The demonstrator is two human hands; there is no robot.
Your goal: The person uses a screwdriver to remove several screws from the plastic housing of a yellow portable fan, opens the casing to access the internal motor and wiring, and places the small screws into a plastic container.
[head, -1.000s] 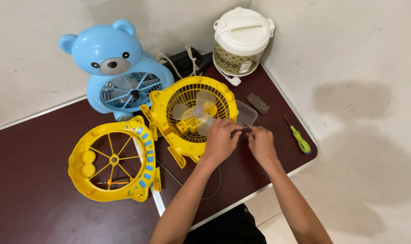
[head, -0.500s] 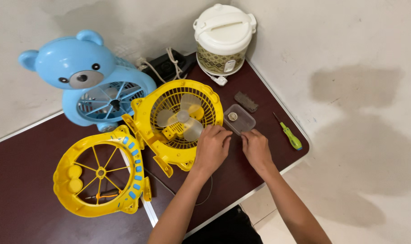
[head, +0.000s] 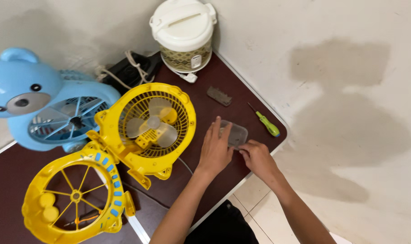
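Our hands at the clear tray

Our left hand (head: 216,147) lies flat, fingers spread, on the small clear tray (head: 236,133); our right hand (head: 256,157), fingers curled, touches its near edge on the worktop (head: 205,108).

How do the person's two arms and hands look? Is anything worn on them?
Both forearms are bare, with no sleeves in view. The left hand and the right hand wear no gloves; no ring, watch or bracelet is visible on either.
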